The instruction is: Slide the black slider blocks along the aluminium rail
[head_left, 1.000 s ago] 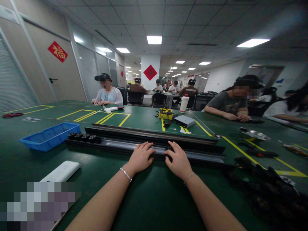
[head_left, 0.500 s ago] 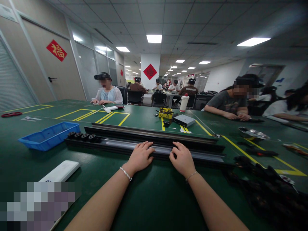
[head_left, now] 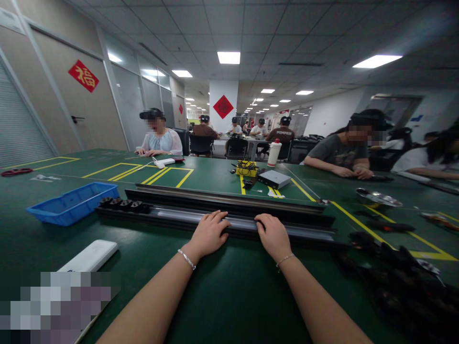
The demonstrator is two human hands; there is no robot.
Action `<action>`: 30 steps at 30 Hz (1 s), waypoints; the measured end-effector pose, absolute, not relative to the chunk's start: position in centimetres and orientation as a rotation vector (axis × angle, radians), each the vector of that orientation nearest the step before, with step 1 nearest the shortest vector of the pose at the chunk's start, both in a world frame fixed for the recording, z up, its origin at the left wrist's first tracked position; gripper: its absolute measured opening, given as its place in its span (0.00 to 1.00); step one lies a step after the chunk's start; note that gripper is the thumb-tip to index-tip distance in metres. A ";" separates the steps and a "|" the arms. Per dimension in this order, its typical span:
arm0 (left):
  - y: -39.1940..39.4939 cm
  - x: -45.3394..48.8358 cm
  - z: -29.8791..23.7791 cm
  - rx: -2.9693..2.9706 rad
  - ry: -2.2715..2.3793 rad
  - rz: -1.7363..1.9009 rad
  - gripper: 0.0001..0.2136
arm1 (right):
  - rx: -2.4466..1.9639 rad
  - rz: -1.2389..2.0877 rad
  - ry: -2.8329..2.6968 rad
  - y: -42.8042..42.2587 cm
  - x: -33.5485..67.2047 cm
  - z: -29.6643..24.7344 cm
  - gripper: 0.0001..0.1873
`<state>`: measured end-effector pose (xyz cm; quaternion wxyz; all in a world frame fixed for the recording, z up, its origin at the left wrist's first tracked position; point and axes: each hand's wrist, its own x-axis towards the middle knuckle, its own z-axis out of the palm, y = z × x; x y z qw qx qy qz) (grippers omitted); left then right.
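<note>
A long black rail [head_left: 308, 241] lies crosswise on the green table in front of me. Along its channel runs a clear, shiny strip [head_left: 179, 214]. Several small black blocks [head_left: 125, 204] sit at its left end. My left hand [head_left: 211, 234] rests on the rail near its middle, fingers stretched over the strip and thumb apart at the near edge. To its right, my right hand [head_left: 274, 236] lies on the same rail with its fingers bent over the strip; its fingertips are partly hidden. A second black rail [head_left: 229, 199] lies just behind, parallel to the first.
A blue tray [head_left: 68, 208] stands left of the rails, with a white case [head_left: 91, 255] nearer me. Black parts [head_left: 401, 282] are heaped at the right, below a metal bowl [head_left: 378, 197]. Further back are a grey box [head_left: 274, 179] and a white bottle [head_left: 274, 153]. People sit around.
My right hand's raised fingers have come down onto the rail, closing the gap seen between index finger and thumb. The left hand and the rails stay in place.
</note>
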<state>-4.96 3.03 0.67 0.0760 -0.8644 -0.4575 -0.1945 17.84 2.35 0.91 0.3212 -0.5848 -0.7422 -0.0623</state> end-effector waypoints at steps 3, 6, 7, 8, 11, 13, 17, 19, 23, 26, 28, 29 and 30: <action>3.0 -5.0 0.7 -2.592 -1.369 -0.590 0.13 | -1.552 -0.137 -1.911 2.5 17.8 0.8 0.16; 2.9 -5.0 0.7 -2.594 -1.371 -0.592 0.13 | -1.578 -0.137 -1.848 2.4 17.7 0.8 0.18; 2.9 -5.0 0.7 -2.595 -1.373 -0.591 0.13 | -1.592 -0.140 -1.826 2.4 17.6 0.8 0.18; 2.9 -5.0 0.8 -2.595 -1.375 -0.589 0.13 | -1.611 -0.142 -1.807 2.3 17.6 0.9 0.19; 2.9 -5.0 0.8 -2.597 -1.381 -0.583 0.13 | -1.701 -0.145 -1.773 2.2 17.6 1.0 0.20; 2.9 -5.0 0.8 -2.598 -1.382 -0.578 0.13 | -1.764 -0.144 -1.757 2.1 17.7 1.1 0.20; 2.9 -5.0 0.9 -2.605 -1.382 -0.580 0.13 | -1.811 -0.148 -1.727 2.0 18.0 1.3 0.20; 2.9 -5.0 0.9 -2.607 -1.382 -0.586 0.13 | -1.827 -0.157 -1.707 2.0 18.1 1.3 0.20; 2.9 -5.0 0.9 -2.615 -1.389 -0.600 0.13 | -1.885 -0.190 -1.648 2.1 18.4 1.3 0.22; 2.9 -5.0 0.9 -2.624 -1.396 -0.601 0.13 | -1.903 -0.190 -1.630 2.1 18.5 1.4 0.23; 2.9 -5.0 0.9 -2.626 -1.393 -0.599 0.13 | -1.910 -0.182 -1.626 2.2 18.6 1.4 0.23; 2.9 -5.0 0.9 -2.625 -1.392 -0.599 0.13 | -1.914 -0.179 -1.624 2.2 18.6 1.5 0.23; 2.9 -5.0 0.9 -2.625 -1.391 -0.597 0.14 | -1.919 -0.177 -1.622 2.2 18.6 1.5 0.24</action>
